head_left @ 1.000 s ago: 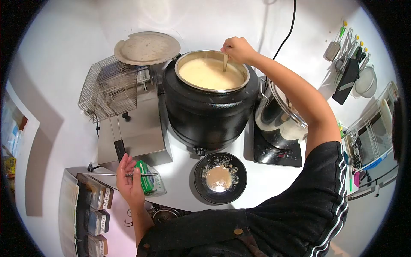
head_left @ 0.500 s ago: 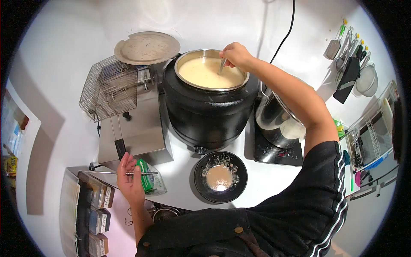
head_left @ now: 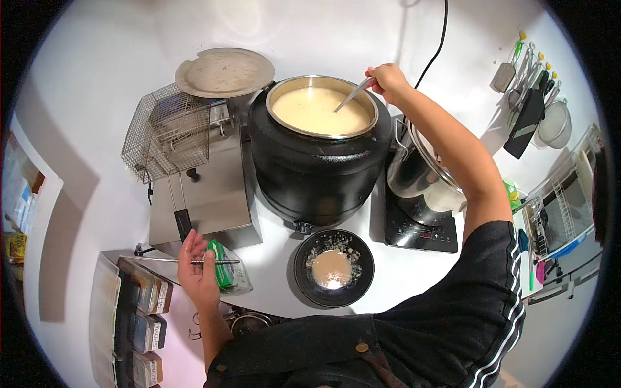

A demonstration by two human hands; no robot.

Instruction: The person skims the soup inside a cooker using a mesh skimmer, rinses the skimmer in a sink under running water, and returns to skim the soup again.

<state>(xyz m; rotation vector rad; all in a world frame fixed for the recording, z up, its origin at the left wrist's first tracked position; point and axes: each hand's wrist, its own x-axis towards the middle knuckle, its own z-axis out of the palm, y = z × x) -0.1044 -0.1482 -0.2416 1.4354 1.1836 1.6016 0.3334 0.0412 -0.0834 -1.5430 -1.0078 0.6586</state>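
At the rim of the black soup kettle [head_left: 317,174], my right hand [head_left: 388,83] is closed round the upper end of a long metal-handled utensil [head_left: 352,96]. The utensil slants down into the creamy, pale yellow soup [head_left: 314,110]; its head is hidden under the surface. On the left, my left hand [head_left: 197,268] holds a thin metal rod [head_left: 220,261] with a ridged section, lying crosswise between thumb and fingers. A green and white carton [head_left: 222,265] sits just beside that hand. In front of the kettle stands a black bowl [head_left: 301,271] holding light brown liquid and whitish bits.
A steel fryer [head_left: 207,207] with a wire basket [head_left: 165,132] and round lid [head_left: 223,71] stands left of the kettle. On the right, a steel pot [head_left: 420,181] rests on an induction cooktop [head_left: 414,236]. Labelled containers [head_left: 150,333] line the lower left; utensils [head_left: 527,110] hang on the wall.
My right hand has moved right and slightly outward past the kettle's rim, so the utensil leans more and shows more handle. My left hand stays nearly still with the rod.
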